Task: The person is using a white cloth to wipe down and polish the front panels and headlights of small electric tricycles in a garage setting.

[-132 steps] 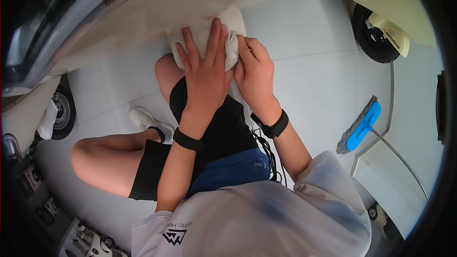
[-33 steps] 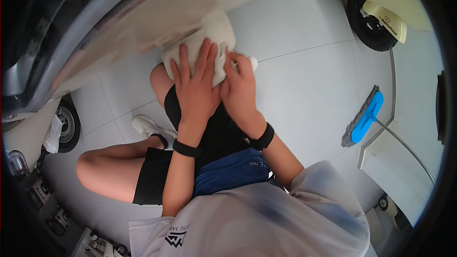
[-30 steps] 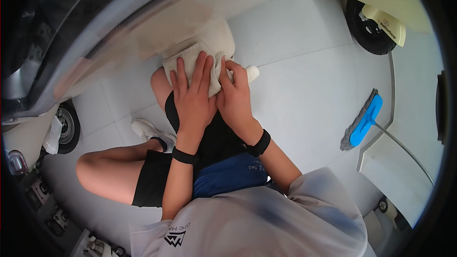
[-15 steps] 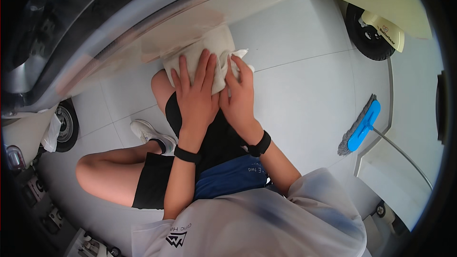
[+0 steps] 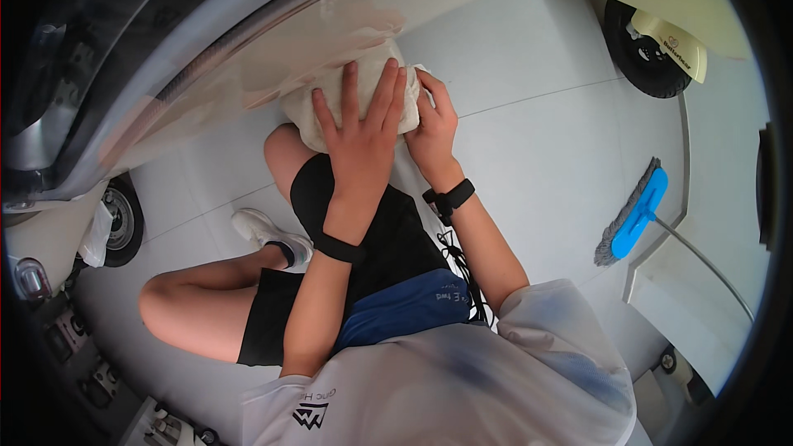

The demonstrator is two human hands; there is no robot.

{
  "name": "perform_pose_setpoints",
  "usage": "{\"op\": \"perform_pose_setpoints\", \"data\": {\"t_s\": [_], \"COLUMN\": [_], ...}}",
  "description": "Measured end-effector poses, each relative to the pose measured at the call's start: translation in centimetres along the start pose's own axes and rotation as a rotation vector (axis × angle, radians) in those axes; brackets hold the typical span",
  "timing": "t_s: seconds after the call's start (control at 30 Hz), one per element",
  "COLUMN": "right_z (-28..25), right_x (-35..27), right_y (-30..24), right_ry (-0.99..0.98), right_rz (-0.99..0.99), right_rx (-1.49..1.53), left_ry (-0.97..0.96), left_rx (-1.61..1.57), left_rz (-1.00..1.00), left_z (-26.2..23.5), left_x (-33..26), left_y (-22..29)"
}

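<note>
A whitish folded cloth [image 5: 307, 121] lies against the lower edge of a glossy cream vehicle body panel [image 5: 462, 0], above my raised knee. My left hand [image 5: 361, 136] is flat on top of the cloth with its fingers spread. At the cloth's right edge, my right hand [image 5: 434, 125] has its fingers curled and grips the bunched end; its fingertips are partly hidden. The panel's shiny surface reflects the hands. What lies beneath the cloth is hidden.
A flat mop with a blue head [image 5: 640, 213] and grey fringe leans at the right. A pale yellow scooter with a black wheel [image 5: 640, 49] stands at the far right. Another scooter wheel [image 5: 122, 219] is at the left, beside a white plastic bag [image 5: 97, 235].
My left hand has shifted slightly right and up over the cloth, fingers spread wider. My right hand has moved right and up, its fingers curling more around the cloth's edge.
</note>
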State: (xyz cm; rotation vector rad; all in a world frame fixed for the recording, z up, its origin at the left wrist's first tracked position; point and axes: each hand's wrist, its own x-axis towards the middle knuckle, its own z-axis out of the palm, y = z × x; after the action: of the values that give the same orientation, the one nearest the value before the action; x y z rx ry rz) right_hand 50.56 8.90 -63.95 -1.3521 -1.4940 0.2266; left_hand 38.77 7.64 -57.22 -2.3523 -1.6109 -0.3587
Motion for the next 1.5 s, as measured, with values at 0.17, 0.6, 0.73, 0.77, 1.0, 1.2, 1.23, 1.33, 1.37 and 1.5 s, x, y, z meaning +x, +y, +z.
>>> {"op": "perform_pose_setpoints", "data": {"t_s": [0.17, 0.6, 0.73, 0.77, 1.0, 1.2, 1.23, 1.33, 1.37, 1.5], "right_z": [-0.8, 0.7, 2.2, 2.3, -0.4, -2.2, -2.5, -3.5, -4.0, -5.6], "right_x": [0.4, 0.4, -0.3, -0.4, -0.7, -5.5, -6.2, -6.2, -5.9, -3.6], "right_y": [-0.9, -2.0, -2.5, -2.5, -2.9, -5.7, -6.3, -7.0, -7.1, -6.1], "right_ry": [0.029, 0.127, 0.267, 0.302, 0.159, -0.11, -0.118, -0.069, -0.034, 0.024], "right_rz": [-0.186, -0.43, -0.153, -0.067, -0.027, -0.06, -0.043, 0.044, 0.107, 0.096], "right_rx": [-0.015, -0.067, 0.017, 0.058, 0.061, 0.141, 0.167, 0.185, 0.158, 0.096], "left_ry": [0.059, 0.051, -0.002, -0.033, 0.057, -0.066, -0.114, -0.046, -0.035, -0.089], "left_rx": [0.036, -0.099, -0.067, -0.054, -0.114, -0.63, -0.858, -0.846, -0.876, -1.011], "left_rz": [0.06, -0.096, -0.06, -0.038, 0.001, -0.08, -0.135, -0.184, -0.233, -0.25], "left_z": [0.5, 1.0, -0.2, -0.6, -0.1, -4.0, -4.7, -5.1, -4.9, -4.8], "left_x": [-1.1, -1.6, -0.4, -0.2, -2.1, -5.5, -5.8, -6.9, -7.2, -6.4], "left_y": [-1.6, -1.1, -0.5, -0.3, -1.3, -3.1, -3.5, -5.1, -5.3, -3.2]}}
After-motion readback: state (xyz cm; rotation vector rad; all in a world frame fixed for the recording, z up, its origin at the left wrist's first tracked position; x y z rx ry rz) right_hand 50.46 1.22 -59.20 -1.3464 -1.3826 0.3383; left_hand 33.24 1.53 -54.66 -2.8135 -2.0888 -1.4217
